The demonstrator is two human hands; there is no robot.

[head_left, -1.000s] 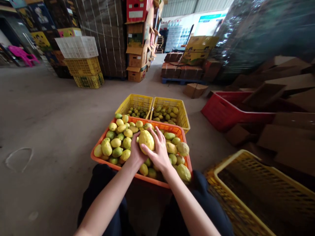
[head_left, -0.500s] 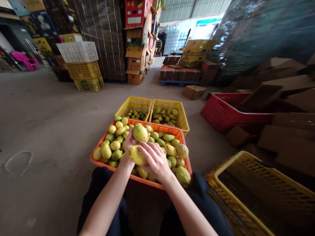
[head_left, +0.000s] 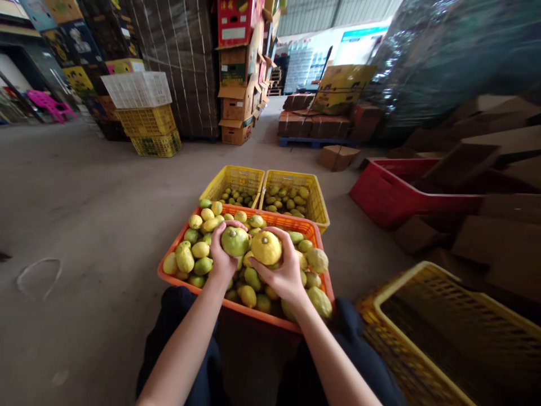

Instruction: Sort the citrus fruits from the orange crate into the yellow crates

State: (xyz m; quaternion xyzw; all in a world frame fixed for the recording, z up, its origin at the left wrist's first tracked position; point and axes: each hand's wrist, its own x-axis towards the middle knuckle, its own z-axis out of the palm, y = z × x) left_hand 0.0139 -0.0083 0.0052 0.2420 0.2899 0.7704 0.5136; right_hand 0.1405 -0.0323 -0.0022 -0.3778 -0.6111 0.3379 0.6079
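In my left hand (head_left: 222,259) is a greenish lemon (head_left: 235,241), its stem end turned up, with the fingers wrapped round its far side. My right hand (head_left: 289,265) grips a yellower lemon (head_left: 266,248) beside it, thumb underneath and fingers over the far right side. Both fruits are held close together above an orange crate (head_left: 167,260). Green and yellow lemons fill that crate, some smooth and some large and bumpy, such as the big lemon (head_left: 319,303) at its near right corner. The crate stands between my knees.
Behind the orange crate, a left yellow crate (head_left: 207,186) and a right yellow crate (head_left: 322,206) hold more lemons. Another yellow crate (head_left: 397,282) is close on my right. A red bin (head_left: 372,189) with cardboard lies beyond it. Stacked crates (head_left: 147,121) stand far left.
My hands have drawn apart, so each now holds one lemon side by side. The yellow lemon has moved up and right and turned end-up; the greenish one has dropped slightly.
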